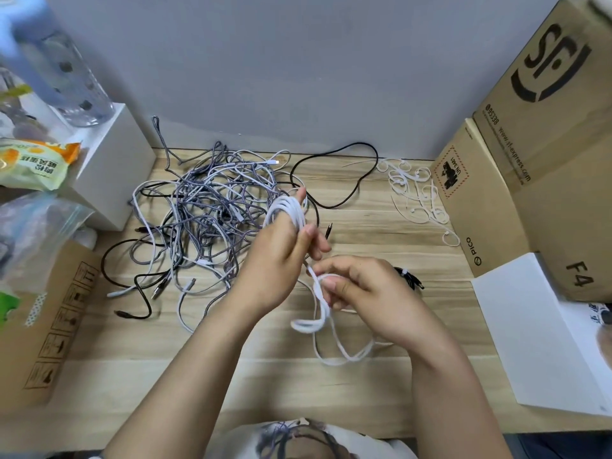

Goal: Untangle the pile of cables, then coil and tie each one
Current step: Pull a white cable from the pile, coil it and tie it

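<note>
My left hand [281, 250] holds a coil [287, 212] of white cable looped round its fingers, above the desk [381, 220]. My right hand [361, 289] pinches the same cable's loose tail [319, 321], which trails down onto the wood. The tangled pile [205, 207] lies just left, with white ties [417, 193] far right.

two hands [281, 246], one cable pile [212, 207], two cardboard boxes [543, 180].
</note>
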